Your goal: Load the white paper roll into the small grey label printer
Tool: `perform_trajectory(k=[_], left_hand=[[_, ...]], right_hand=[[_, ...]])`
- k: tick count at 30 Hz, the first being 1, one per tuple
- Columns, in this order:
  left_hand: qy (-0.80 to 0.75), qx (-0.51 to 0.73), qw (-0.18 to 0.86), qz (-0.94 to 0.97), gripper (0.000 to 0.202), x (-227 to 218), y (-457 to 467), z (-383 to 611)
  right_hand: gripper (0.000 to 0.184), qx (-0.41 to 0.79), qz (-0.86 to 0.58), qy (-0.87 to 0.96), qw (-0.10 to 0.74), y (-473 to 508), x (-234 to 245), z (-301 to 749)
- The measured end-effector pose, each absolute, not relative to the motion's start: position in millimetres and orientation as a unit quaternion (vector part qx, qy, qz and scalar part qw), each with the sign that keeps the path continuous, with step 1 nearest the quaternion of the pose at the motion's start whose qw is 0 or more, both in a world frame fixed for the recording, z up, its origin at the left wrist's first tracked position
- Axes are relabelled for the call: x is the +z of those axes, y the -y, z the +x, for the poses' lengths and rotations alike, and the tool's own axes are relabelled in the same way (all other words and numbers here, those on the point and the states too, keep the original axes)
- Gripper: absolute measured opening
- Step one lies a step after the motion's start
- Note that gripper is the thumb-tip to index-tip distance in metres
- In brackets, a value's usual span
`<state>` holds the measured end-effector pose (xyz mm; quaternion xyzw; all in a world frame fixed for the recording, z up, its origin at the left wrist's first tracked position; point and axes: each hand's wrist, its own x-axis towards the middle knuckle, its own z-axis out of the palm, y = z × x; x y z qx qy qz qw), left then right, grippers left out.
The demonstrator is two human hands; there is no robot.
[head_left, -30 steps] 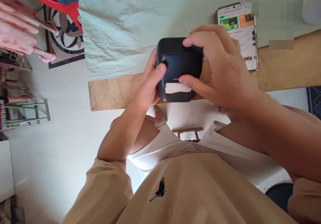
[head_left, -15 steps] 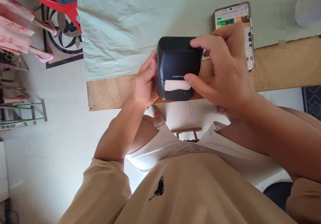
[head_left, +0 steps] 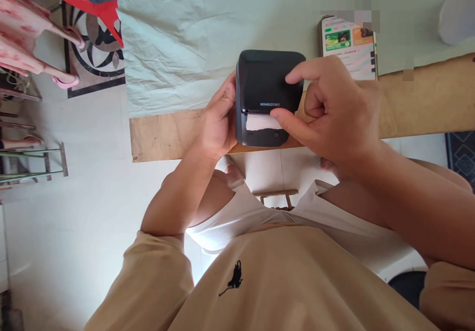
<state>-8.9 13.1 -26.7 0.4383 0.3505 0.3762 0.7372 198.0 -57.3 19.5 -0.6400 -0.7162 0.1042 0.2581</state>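
a: head view, where's the black label printer (head_left: 267, 91)?

b: at the near edge of the table (head_left: 419, 103), partly on the pale cloth (head_left: 193, 39), between both hands.

a: and each grip?

b: the left hand (head_left: 217, 123) is cupped against its left side, fingers pressed to the casing. the right hand (head_left: 334, 111) pinches it, forefinger on top, thumb on the white label (head_left: 258, 121) at the slot.

a: anything else?

b: a phone (head_left: 351, 46) lies just behind the right hand.

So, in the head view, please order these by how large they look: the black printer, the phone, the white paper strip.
1. black printer
2. phone, partly hidden by the right hand and farther away, so unsure
3. white paper strip
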Motion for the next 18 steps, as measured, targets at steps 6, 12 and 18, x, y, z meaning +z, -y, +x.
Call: perform_trajectory(k=[6,12,18], left_hand=[[-0.369,0.401,0.724,0.423,0.03,-28,-10,-5],[-0.328,0.422,0.743,0.404,0.031,-36,-15,-6],[-0.344,0.41,0.742,0.404,0.032,-3,2,3]], right_hand=[[0.048,0.043,-0.632,0.687,0.357,61,29,179],[0.024,-0.053,-0.577,0.704,0.411,58,36,180],[0.044,0.116,-0.701,0.669,0.218,57,41,184]])
